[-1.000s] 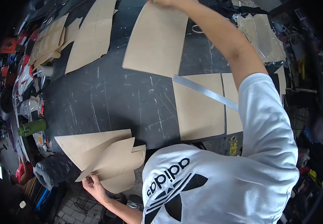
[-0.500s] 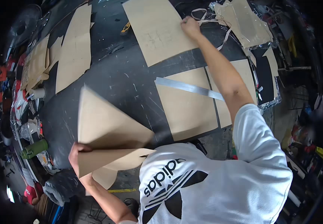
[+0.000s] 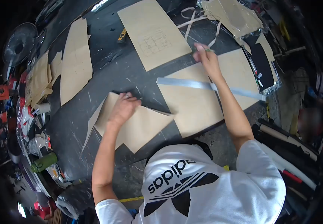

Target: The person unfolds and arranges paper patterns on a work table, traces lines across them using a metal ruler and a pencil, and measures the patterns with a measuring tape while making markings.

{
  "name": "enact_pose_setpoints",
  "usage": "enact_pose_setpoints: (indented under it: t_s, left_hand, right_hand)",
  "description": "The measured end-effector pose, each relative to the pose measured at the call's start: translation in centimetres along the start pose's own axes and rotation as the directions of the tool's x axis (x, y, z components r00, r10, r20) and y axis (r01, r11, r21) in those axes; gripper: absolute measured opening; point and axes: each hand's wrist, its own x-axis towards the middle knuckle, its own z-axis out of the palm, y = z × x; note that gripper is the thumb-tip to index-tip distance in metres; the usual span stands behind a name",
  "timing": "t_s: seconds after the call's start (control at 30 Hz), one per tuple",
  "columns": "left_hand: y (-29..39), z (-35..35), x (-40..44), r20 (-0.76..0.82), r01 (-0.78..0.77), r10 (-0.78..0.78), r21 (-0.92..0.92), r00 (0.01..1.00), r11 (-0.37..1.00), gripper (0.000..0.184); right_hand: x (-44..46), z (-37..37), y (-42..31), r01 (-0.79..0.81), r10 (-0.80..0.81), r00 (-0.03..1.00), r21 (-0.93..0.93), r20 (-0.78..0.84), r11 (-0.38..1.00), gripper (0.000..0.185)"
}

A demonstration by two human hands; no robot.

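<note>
Folded brown paper (image 3: pixel 143 128) swung right along the near edge of the surface (image 3: pixel 70 128).
My left fingers (image 3: pixel 132 100) pinched its far side; whether my right fingers (image 3: pixel 200 56), beside the marked sheet (image 3: pixel 146 26), were spread I couldn't tell.

Straightedge (image 3: pixel 185 83) across paper sheets (image 3: pixel 195 112) on the surface (image 3: pixel 75 128) to your right; another sheet (image 3: pixel 143 128) in your left hand (image 3: pixel 125 108); bottle (image 3: pixel 44 162) far left.

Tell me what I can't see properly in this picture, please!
All in the head view:
- What, if anything, the right hand holds: its fingers are blurred.
- The part of the brown paper under the left hand: that hand covers it.
- Part of the silver strip: the right forearm crosses it.
- The drawing: its details are too small.
</note>
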Motion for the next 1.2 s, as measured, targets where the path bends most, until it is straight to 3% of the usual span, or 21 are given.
enact_pose_setpoints:
  t_s: [0.07,0.13,0.2,0.23,0.27,0.33,0.37,0.43,0.47,0.5,0.57,0.67,0.87,0.97,1.0,1.1,1.2]
  left_hand:
    - [1.6,1.7,0.0,0.13,-0.053,0.056,-0.023,0.99,0.998,0.016]
    - [2.4,3.8,-0.7,0.201,-0.135,0.144,-0.055,0.969,0.989,0.016]
    - [3.1,6.1,-2.1,-0.136,-0.159,0.156,-0.008,0.978,0.987,0.022]
    - [3.4,6.8,-2.8,-0.304,-0.166,0.16,0.006,0.939,0.986,0.026]
    - [3.4,7.1,-3.7,-0.3,-0.221,0.21,-0.005,0.931,0.975,0.026]
    - [3.2,7.6,-5.0,-0.342,0.061,-0.103,-0.131,0.934,0.989,0.043]
    - [3.4,8.1,-5.2,-0.342,0.21,-0.27,-0.202,0.9,0.957,0.051]
    - [4.6,7.2,-4.7,-0.279,0.202,-0.238,-0.152,0.931,0.968,0.058]
    - [5.1,6.5,-4.4,-0.218,0.226,-0.239,-0.082,0.946,0.971,0.064]
    - [5.5,6.0,-4.0,-0.159,0.249,-0.247,-0.006,0.956,0.968,0.071]
    - [5.4,7.0,-2.1,-0.157,0.157,-0.162,-0.044,0.974,0.987,0.072]
    - [5.5,8.5,0.4,-0.153,0.009,-0.026,-0.108,0.988,0.994,0.075]
    - [8.6,8.4,2.3,-0.132,0.111,-0.111,-0.005,0.985,0.994,0.078]
    - [8.8,8.2,2.1,-0.102,0.144,-0.139,0.037,0.985,0.989,0.079]
    - [8.9,8.2,2.3,-0.099,0.151,-0.147,0.039,0.984,0.988,0.079]
    - [9.0,8.4,2.5,-0.09,0.162,-0.157,0.056,0.984,0.985,0.079]
    - [9.1,8.6,3.0,-0.076,0.181,-0.175,0.067,0.982,0.981,0.079]
  right_hand:
    - [-4.8,-1.9,0.9,0.186,-0.202,0.979,-0.316,-0.015,0.93,0.032]
    - [-10.1,-2.0,1.1,0.157,-0.194,0.973,-0.255,-0.125,0.954,0.03]
    - [-15.8,-1.6,1.4,0.173,-0.195,0.93,-0.098,-0.313,0.98,0.028]
    - [-18.5,-1.6,2.0,0.151,-0.186,0.915,-0.123,-0.358,0.981,0.028]
    - [-21.1,-1.4,2.7,0.038,-0.09,0.937,-0.158,-0.337,0.987,0.025]
    - [-25.6,-1.1,4.4,-0.181,0.108,0.946,-0.222,-0.306,0.958,0.021]
    - [-27.5,-0.7,5.2,-0.196,0.107,0.932,-0.235,-0.346,0.952,0.021]
    - [-29.8,0.7,5.3,-0.358,0.42,0.81,0.224,-0.409,0.907,0.021]
    - [-30.7,1.0,5.0,-0.352,0.417,0.798,0.226,-0.434,0.908,0.021]
    - [-31.1,1.1,3.5,-0.36,0.515,0.744,0.394,-0.425,0.845,0.022]
    - [-31.7,1.3,1.2,-0.316,0.683,0.644,0.693,-0.345,0.648,0.027]
    - [-31.7,1.8,0.8,-0.275,0.709,0.616,0.749,-0.344,0.603,0.031]
    - [-30.8,2.6,2.1,-0.129,0.703,0.597,0.819,-0.386,0.559,0.042]
    - [-29.3,2.4,4.4,-0.185,0.464,0.717,0.499,-0.521,0.847,0.053]
    - [-28.7,2.1,4.6,-0.177,0.467,0.714,0.511,-0.522,0.841,0.053]
    - [-27.3,1.2,4.9,-0.33,0.242,0.689,0.003,-0.683,0.944,0.066]
    - [-27.1,0.0,3.9,-0.419,0.298,0.695,-0.032,-0.654,0.908,0.06]
